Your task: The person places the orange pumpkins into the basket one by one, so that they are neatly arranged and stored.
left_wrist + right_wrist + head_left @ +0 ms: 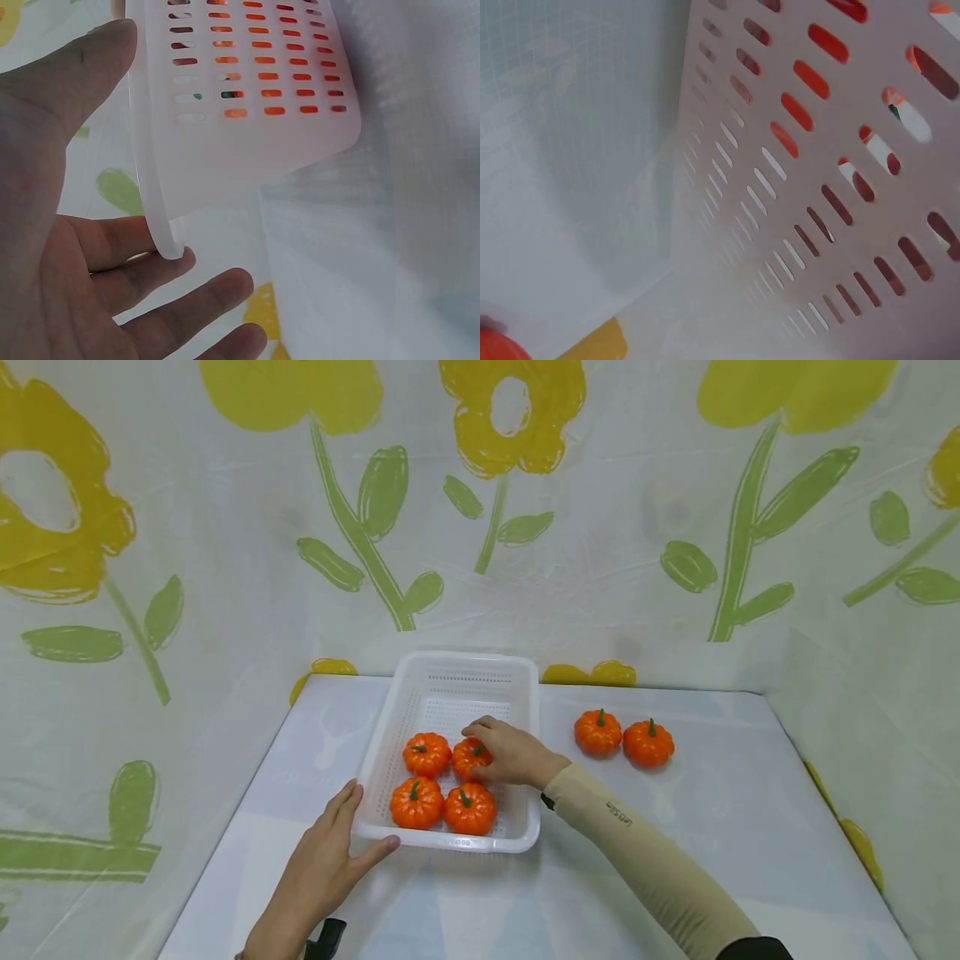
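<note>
A white plastic basket point(517, 839) with slotted sides holds several small orange pumpkins with green stems. My right hand point(513, 756) reaches over the basket's right side and holds the back right pumpkin point(465, 762) from above, thumb and fingers on either side of it. Beside that one lies another pumpkin point(427, 753), with two more, one pumpkin point(416, 803) and another pumpkin point(470, 810), in front. My left hand point(322, 852) is spread around the basket's near left corner, thumb and fingers touching the rim point(154, 187). In the right wrist view, the basket wall hides the right hand.
Two more pumpkins, a left one point(597, 732) and a right one point(648, 744), sit side by side on the white table point(720, 827), right of the basket. A flower-printed cloth point(600, 543) stands behind the table and along its sides.
</note>
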### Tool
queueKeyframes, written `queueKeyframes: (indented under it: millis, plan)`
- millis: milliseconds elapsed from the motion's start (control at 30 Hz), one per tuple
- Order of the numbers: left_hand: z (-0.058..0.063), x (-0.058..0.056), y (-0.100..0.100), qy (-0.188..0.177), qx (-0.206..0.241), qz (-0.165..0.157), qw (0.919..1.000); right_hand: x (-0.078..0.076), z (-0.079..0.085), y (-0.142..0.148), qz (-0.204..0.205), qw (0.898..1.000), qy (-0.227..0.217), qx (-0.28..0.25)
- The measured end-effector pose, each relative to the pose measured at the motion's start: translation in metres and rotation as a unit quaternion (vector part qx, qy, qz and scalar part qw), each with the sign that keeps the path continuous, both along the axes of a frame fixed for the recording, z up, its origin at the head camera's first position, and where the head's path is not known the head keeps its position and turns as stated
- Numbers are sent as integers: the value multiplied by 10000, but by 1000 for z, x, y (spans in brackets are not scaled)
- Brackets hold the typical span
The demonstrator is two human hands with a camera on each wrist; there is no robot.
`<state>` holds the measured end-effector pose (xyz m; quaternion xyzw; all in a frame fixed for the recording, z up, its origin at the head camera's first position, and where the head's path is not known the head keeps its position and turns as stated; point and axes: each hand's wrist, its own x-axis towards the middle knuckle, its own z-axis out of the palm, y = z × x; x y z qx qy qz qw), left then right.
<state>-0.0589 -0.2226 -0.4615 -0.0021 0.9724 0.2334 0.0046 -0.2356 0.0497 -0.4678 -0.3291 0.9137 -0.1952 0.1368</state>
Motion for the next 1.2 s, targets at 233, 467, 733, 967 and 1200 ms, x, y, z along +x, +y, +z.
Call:
queueKeyframes:
  millis: [233,467,733,967,1200]
  plan:
    - [-1,0,-1,69,41,-33,10000,5,3,5,-28,9975,396,-581]
    - [-1,0,-1,162,62,-81,9998,17,8,17,-162,9910,736,-1110]
    - [0,1,0,64,65,-39,10000,30,16,46,-672,9761,870,-1874]
    - [0,2,0,21,61,-16,10000,41,13,79,-1153,9658,915,-2136]
    - [0,1,-1,108,80,-48,9999,49,4,120,-1460,9563,1216,-2221]
